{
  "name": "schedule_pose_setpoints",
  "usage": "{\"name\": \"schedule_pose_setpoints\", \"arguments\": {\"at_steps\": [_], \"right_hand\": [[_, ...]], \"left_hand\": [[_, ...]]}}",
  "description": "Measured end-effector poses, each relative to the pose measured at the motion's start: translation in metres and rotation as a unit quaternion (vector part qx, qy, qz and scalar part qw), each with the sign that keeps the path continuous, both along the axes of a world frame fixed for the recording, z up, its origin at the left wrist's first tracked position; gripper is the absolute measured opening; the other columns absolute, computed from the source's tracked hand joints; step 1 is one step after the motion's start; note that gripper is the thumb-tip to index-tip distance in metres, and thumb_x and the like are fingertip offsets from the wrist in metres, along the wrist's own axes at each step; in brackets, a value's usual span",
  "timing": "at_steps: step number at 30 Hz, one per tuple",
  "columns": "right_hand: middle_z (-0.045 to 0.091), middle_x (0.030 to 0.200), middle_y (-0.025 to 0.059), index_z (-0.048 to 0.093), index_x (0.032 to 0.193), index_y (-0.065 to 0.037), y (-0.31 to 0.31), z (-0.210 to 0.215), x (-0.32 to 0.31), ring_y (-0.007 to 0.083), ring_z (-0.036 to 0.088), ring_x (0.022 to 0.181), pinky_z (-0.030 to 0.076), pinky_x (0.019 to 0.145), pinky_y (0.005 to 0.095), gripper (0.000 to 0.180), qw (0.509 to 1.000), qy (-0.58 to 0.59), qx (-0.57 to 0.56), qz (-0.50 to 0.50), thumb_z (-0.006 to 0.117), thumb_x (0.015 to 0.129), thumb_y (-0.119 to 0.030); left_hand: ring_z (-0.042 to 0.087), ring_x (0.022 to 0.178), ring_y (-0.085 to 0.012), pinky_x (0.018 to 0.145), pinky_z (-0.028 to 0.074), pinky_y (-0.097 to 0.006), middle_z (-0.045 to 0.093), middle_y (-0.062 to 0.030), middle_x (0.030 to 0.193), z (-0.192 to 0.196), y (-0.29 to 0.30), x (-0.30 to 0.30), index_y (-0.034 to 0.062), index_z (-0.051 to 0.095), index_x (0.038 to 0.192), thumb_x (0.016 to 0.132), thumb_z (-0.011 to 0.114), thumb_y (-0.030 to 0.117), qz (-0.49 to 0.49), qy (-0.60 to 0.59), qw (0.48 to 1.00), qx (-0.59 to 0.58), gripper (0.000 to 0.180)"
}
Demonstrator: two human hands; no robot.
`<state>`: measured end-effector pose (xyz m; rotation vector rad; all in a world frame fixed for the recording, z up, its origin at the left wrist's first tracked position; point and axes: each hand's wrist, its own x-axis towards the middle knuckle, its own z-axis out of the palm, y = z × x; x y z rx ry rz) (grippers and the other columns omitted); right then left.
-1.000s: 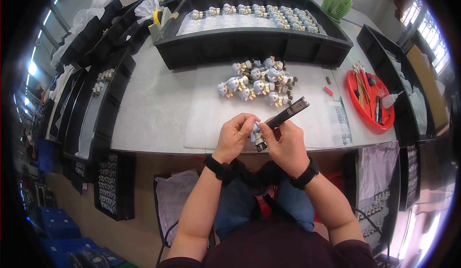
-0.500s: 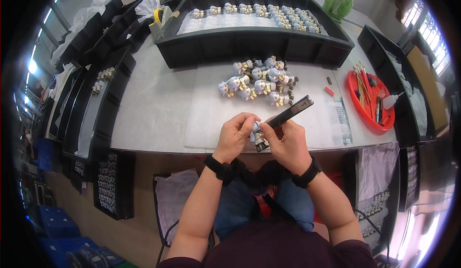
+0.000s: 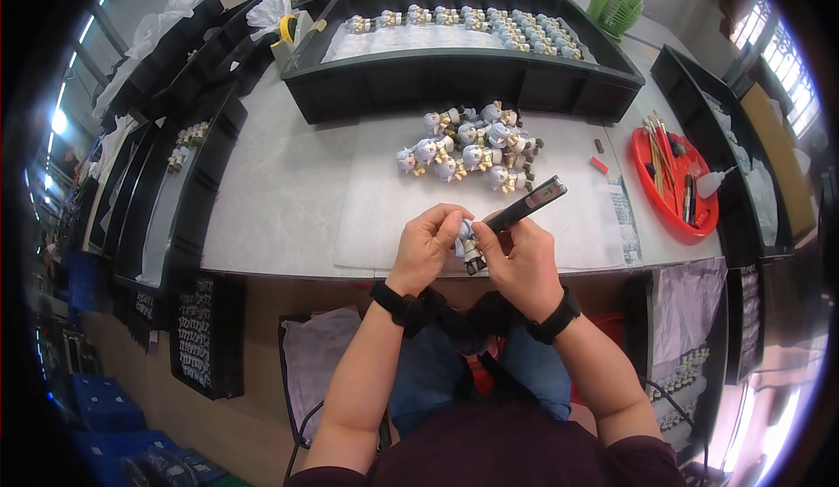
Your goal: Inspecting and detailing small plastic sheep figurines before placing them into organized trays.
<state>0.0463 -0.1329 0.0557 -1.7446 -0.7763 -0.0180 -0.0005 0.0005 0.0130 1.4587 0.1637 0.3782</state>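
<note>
At the centre of the frame, the fingers (image 3: 444,225) of the left hand (image 3: 426,247) are clenched around a small pale-blue and white moulded figurine (image 3: 466,244), held just above the near edge of the grey surface (image 3: 280,199), while the right hand (image 3: 522,260) grasps a slim black pen-shaped tool (image 3: 527,207) whose lower end meets the figurine and whose upper end slants toward the right. The figurine looks light, rigid and smooth, probably hard plastic with thin protruding parts that could snap or scuff, so a hold on its thicker body, as here, seems the safest purchase; whether any paint on it is wet cannot be told. Both wrists carry black bands. Just above the hands, a heap of similar blue-haired figurines (image 3: 472,148) lies on a white sheet (image 3: 384,207) spread over the surface. To the right sits a round red plastic tray (image 3: 677,216) of brushes and thin tools, with a white squeeze bottle (image 3: 710,181) beside it. Across the upper frame, a long black plastic bin (image 3: 454,76) holds a row of figurines standing on a pale liner. More black trays (image 3: 188,164) stack along the left, and a green fan-like object (image 3: 614,4) stands at upper right. Another person's hands show at the top edge.
</note>
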Motion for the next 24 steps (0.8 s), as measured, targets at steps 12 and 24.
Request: {"name": "schedule_pose_setpoints", "arguments": {"at_steps": [12,24], "right_hand": [[0.057,0.064,0.0108,0.057,0.079,0.001,-0.0013,-0.0008,0.0031,0.0185,0.056,0.052,0.043,0.048,0.0280,0.012,1.000,0.000,0.001,0.026,0.061,0.078,-0.010],[0.057,0.064,0.0107,0.057,0.077,0.001,0.0008,0.0024,-0.0031,0.0191,0.057,0.053,0.044,0.049,0.0286,0.012,1.000,-0.004,-0.004,-0.007,0.060,0.079,-0.010]], "left_hand": [[0.038,0.057,-0.0002,0.049,0.029,-0.015,0.051,0.0065,0.067,-0.0013,0.0008,-0.0004,0.0033,0.061,0.089,0.088,0.051,0.027,-0.004,-0.018,1.000,-0.003,0.025],[0.039,0.057,-0.0001,0.049,0.031,-0.015,0.051,0.0066,0.066,0.0008,0.0017,-0.0015,0.0048,0.062,0.089,0.087,0.051,0.028,-0.009,-0.002,1.000,0.002,0.025]]}}
